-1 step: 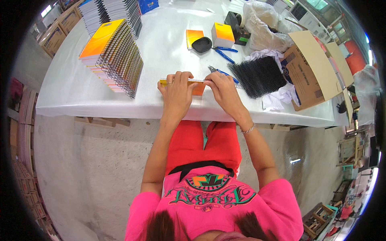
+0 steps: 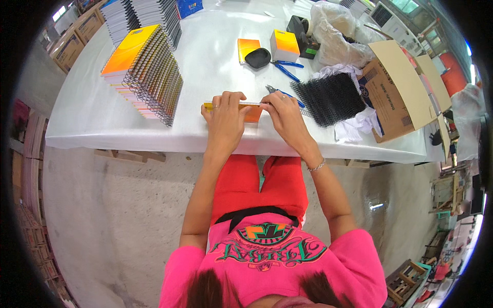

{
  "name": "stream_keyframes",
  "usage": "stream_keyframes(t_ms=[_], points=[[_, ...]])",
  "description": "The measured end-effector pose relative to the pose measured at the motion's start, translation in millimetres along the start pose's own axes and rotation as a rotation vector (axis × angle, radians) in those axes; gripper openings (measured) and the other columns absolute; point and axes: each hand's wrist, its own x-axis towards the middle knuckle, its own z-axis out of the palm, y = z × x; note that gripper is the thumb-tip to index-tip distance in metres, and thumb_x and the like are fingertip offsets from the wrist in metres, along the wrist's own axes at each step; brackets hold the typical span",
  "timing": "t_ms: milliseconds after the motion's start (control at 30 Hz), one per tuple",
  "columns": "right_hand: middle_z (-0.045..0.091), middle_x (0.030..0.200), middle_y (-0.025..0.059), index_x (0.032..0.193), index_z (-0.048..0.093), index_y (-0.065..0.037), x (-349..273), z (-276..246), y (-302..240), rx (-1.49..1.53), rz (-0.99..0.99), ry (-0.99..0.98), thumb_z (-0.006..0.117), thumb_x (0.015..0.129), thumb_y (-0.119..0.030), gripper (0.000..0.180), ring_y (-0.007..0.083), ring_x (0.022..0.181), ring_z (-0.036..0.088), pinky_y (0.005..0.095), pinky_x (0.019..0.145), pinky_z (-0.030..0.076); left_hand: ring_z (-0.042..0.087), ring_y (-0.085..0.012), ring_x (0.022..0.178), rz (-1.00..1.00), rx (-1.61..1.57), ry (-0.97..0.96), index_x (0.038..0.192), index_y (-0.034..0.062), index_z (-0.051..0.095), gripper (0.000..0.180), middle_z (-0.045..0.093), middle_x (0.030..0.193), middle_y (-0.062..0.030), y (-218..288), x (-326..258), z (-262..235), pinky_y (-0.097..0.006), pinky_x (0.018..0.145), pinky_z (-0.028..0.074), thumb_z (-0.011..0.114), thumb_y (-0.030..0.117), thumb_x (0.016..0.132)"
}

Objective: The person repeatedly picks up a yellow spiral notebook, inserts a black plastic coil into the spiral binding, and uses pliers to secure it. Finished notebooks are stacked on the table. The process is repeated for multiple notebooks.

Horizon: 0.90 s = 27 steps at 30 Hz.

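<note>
A small notebook with an orange and yellow cover (image 2: 252, 114) stands on edge near the table's front edge. My left hand (image 2: 226, 118) is closed round it, fingers over the far side and thumb on the near face. At the right end of its upper edge, my right hand (image 2: 285, 118) pinches with thumb and fingertips. A thin grey wire coil (image 2: 306, 112) sticks out beyond that hand; its other end is hidden under the fingers. Just behind the right hand lie blue-handled cutting pliers (image 2: 290, 97), partly covered by it.
Coil-bound notebooks (image 2: 138, 77) are stacked at left. Black coils (image 2: 333, 97) lie on white paper beside an open cardboard box (image 2: 393, 95). Farther back are a second pair of blue pliers (image 2: 287, 69), a black dish (image 2: 258, 58), a notepad block (image 2: 284, 45) and a plastic bag (image 2: 336, 33).
</note>
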Motion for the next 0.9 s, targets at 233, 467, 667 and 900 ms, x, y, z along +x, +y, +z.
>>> stream_keyframes(t_ms=[233, 467, 667, 900], points=[[0.063, 0.095, 0.0143, 0.091, 0.064, -0.002, 9, -4, 4, 0.119, 0.118, -0.199, 0.058, 0.096, -0.015, 0.016, 0.0335, 0.092, 0.058, 0.0426, 0.082, 0.042, 0.044, -0.0357, 0.118, -0.046, -0.262, 0.312, 0.115, 0.008, 0.053, 0.045, 0.039, 0.126, -0.018, -14, -4, 6, -0.047, 0.102, 0.036, 0.079, 0.02, 0.08], [0.061, 0.106, 0.0191, 0.104, 0.066, -0.003, 98, 16, 91, 0.05, 0.011, -0.284, 0.066, 0.093, -0.031, 0.03, 0.0316, 0.1, 0.056, 0.0402, 0.088, 0.045, 0.043, -0.0352, 0.113, -0.112, -0.45, 0.277, 0.113, 0.0058, 0.05, 0.052, 0.038, 0.116, -0.0164, -31, -14, 18, -0.046, 0.094, 0.041, 0.083, 0.02, 0.076], [0.055, 0.112, 0.0297, 0.106, 0.064, -0.006, 127, 62, 164, -0.254, 0.061, -0.217, 0.082, 0.075, -0.039, 0.049, 0.0418, 0.109, 0.05, 0.0488, 0.094, 0.043, 0.046, -0.0325, 0.105, 0.049, -0.434, 0.203, 0.112, 0.0038, 0.045, 0.059, 0.04, 0.11, -0.0148, -36, 2, 9, -0.045, 0.09, 0.043, 0.085, 0.02, 0.072], [0.056, 0.127, 0.0156, 0.124, 0.057, 0.004, 94, -4, 103, 1.061, 0.482, -0.417, 0.08, 0.079, -0.042, 0.068, 0.0242, 0.118, 0.056, 0.0346, 0.104, 0.043, 0.045, -0.0244, 0.105, -0.025, -0.515, 0.072, 0.114, 0.0052, 0.041, 0.078, 0.039, 0.108, -0.0082, -67, 16, 7, -0.038, 0.091, 0.042, 0.091, 0.033, 0.063]])
